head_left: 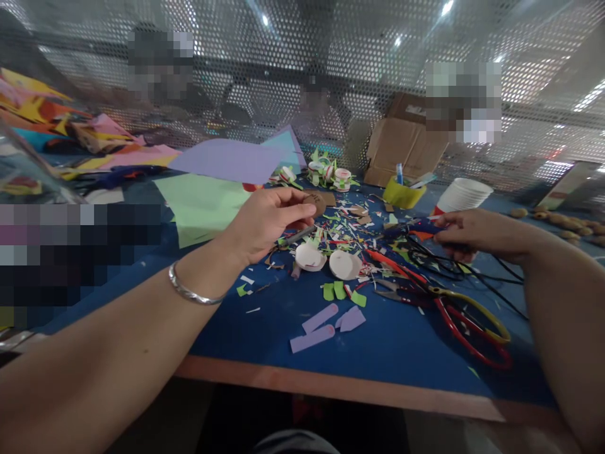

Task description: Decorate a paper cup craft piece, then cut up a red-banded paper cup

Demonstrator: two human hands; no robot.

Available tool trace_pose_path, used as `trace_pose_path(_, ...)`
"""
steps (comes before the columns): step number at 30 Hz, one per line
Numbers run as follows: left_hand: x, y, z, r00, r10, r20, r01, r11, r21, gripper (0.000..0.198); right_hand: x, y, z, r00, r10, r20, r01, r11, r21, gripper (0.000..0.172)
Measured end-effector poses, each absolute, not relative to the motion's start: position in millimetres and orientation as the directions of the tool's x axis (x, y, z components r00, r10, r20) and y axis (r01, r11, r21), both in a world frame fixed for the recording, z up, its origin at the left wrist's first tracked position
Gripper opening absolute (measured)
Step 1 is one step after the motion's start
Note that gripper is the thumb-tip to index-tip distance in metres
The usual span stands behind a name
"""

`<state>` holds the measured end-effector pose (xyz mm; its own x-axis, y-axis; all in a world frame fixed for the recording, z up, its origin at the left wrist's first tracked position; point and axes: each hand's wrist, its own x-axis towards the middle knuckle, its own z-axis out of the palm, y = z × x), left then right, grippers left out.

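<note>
Between the thumb and fingers of my left hand (283, 217) is a small round brown cardboard disc (316, 203) with dark writing on it. My right hand (472, 232) curls its fingers at the end of a blue hot glue gun (411, 228) with an orange trigger; part of the gun is hidden by the fingers and scraps. Black cord (466, 275) trails beneath that hand. Two white round paper pieces (345, 265) lie below my left hand. Nearer the table edge are purple paper strips (312, 339) and small green paper pieces (339, 290).
Scissors (435, 291) with red and yellow handles lie on the blue table (236, 328). Paper scraps (340, 230) litter the middle. Behind are green-and-white paper crafts (326, 171), coloured sheets (227, 161), a yellow holder (403, 193), stacked paper cups (463, 197) and a cardboard box (406, 148).
</note>
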<state>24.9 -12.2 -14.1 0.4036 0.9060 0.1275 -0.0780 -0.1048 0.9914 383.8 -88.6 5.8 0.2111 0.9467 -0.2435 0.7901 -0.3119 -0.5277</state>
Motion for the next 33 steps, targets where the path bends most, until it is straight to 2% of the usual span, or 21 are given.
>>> trace_pose_path(3,26,-14,-13,0.408,0.908,0.093,-0.083,-0.065,0.994,0.01,384,-88,8,0.229,0.943,-0.241,0.644,-0.333,-0.688,0.021)
trace_pose_path(8,27,-17,-13,0.437,0.897,0.07,-0.103,-0.028,0.994,0.012,376,-90,15,0.271,0.956,-0.115,0.37,-0.214,-0.904,0.025)
trace_pose_path(12,28,-19,-15,0.48,0.874,0.07,-0.099,-0.025,0.995,0.012,364,-95,22,0.257,0.961,-0.1,0.184,-0.151,-0.971,0.029)
trace_pose_path(16,27,-21,-16,0.496,0.866,0.055,-0.107,-0.001,0.994,0.014,353,-99,24,0.189,0.977,-0.098,0.069,-0.112,-0.991,0.036)
trace_pose_path(20,29,-26,-14,0.551,0.833,0.043,-0.12,0.028,0.992,0.019,343,-99,21,0.132,0.987,-0.089,0.044,-0.095,-0.994,0.037)
trace_pose_path(26,35,-29,-15,0.604,0.792,0.086,-0.212,0.056,0.976,0.017,326,-101,18,0.061,0.993,-0.102,0.12,-0.109,-0.987,0.035)
trace_pose_path(33,46,-29,-21,0.578,0.801,0.154,-0.293,0.028,0.956,0.016,310,-104,14,0.096,0.982,-0.165,0.146,-0.178,-0.973,0.038)
